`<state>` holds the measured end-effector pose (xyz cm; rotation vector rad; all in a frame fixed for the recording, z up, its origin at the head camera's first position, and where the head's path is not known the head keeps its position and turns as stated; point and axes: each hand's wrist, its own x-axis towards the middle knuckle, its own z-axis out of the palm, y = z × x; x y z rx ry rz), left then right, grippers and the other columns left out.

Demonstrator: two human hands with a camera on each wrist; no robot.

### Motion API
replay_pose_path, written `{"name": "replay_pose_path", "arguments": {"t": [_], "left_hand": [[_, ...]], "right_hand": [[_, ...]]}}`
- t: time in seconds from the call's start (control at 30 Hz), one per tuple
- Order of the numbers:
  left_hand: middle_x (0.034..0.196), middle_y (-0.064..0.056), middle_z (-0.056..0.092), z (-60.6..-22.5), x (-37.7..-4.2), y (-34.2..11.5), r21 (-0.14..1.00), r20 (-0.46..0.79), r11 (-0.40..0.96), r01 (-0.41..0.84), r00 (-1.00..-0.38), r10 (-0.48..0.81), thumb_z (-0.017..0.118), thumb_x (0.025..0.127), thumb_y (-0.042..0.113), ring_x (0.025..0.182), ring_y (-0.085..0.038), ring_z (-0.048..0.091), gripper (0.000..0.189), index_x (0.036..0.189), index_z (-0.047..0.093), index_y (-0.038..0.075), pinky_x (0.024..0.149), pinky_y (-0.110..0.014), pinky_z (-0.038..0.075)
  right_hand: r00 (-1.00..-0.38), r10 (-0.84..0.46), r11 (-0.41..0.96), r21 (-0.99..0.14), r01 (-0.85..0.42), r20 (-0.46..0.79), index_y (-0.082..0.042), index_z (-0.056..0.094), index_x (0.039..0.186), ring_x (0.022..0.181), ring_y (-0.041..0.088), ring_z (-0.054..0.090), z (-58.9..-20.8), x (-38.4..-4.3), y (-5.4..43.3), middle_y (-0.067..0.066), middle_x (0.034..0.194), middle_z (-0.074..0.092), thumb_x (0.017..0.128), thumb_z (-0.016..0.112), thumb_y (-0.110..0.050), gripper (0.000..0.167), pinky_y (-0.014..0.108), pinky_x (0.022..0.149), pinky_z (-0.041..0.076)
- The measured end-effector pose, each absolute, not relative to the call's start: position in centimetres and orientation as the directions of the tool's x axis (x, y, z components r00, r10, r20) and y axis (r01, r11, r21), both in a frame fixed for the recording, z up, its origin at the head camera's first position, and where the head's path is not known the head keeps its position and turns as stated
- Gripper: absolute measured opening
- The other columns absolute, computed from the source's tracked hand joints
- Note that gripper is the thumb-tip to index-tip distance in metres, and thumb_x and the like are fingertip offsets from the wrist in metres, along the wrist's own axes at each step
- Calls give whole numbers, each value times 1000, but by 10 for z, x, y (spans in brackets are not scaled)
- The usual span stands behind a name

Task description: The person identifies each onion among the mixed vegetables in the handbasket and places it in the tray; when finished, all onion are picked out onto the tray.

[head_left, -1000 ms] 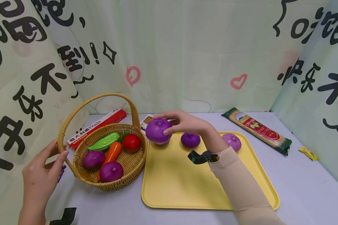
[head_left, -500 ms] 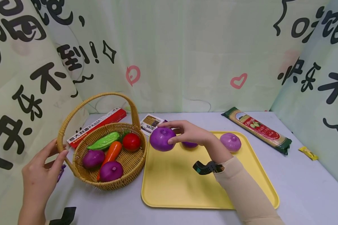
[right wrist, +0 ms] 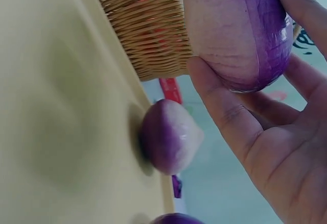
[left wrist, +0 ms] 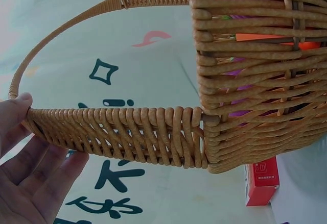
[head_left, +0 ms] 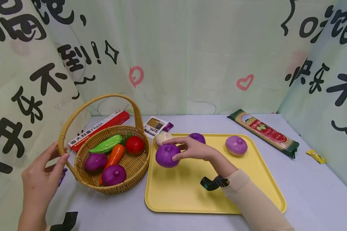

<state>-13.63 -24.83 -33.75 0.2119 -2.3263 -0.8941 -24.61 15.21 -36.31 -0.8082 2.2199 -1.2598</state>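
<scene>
In the head view my left hand [head_left: 43,176] grips the handle [head_left: 64,134] of a wicker basket [head_left: 138,170]. The left wrist view shows thumb and fingers on either side of that handle. My right hand [head_left: 195,148] holds a purple-and-white turnip [head_left: 167,156] above the back left of a yellow tray [head_left: 191,192], thumb and fingers around its sides. In the right wrist view its purple top [right wrist: 268,35] and pale underside show. Just behind it sits a paler turnip [head_left: 163,138], white end up. Two more purple ones, a dark one [head_left: 197,138] and a lighter one [head_left: 236,145], lie farther right.
The basket contains a green vegetable [head_left: 107,144], a tomato [head_left: 134,145], a carrot [head_left: 116,155] and two purple vegetables [head_left: 114,175]. Behind it lies a red pasta box [head_left: 104,126]. A card [head_left: 154,125], a pasta packet [head_left: 263,133] and a yellow wrapper [head_left: 316,157] lie around the tray.
The right hand has drawn the turnip nearer and slightly right, from the tray's back left corner, uncovering the paler turnip and the card behind. The left hand stays on the basket handle.
</scene>
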Motion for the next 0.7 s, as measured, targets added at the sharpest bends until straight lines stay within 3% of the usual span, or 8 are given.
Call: {"name": "replay_pose_path", "arguments": {"t": [0.2,0.4,0.7], "left_hand": [[117,-18,66,-338,-137,-249,648,506,758,79,-788,-350,65,88,21,88,29,35,47,134,54,18,67,10,30],[116,-19,66,-340,-137,-249,641,524,761,98,-780,-341,65,89,22,88,30,34,46,134,54,18,67,10,31],[116,-20,66,-340,-137,-249,644,518,760,88,-781,-348,67,87,19,87,29,34,48,134,54,16,67,10,30]], "right_hand": [[-711,-700,389,-873,-296,-70,-28,53,134,126,22,49,-378,-244,150,-4,140,51,81,73,-30,56,38,100,46],[-711,-697,403,-873,-275,-97,-30,54,132,123,22,53,-389,-239,149,-2,137,53,82,72,-30,53,35,98,47],[-682,-727,349,-900,-263,-83,-22,51,136,125,25,53,-401,-235,149,1,137,54,84,71,-25,56,37,103,44]]}}
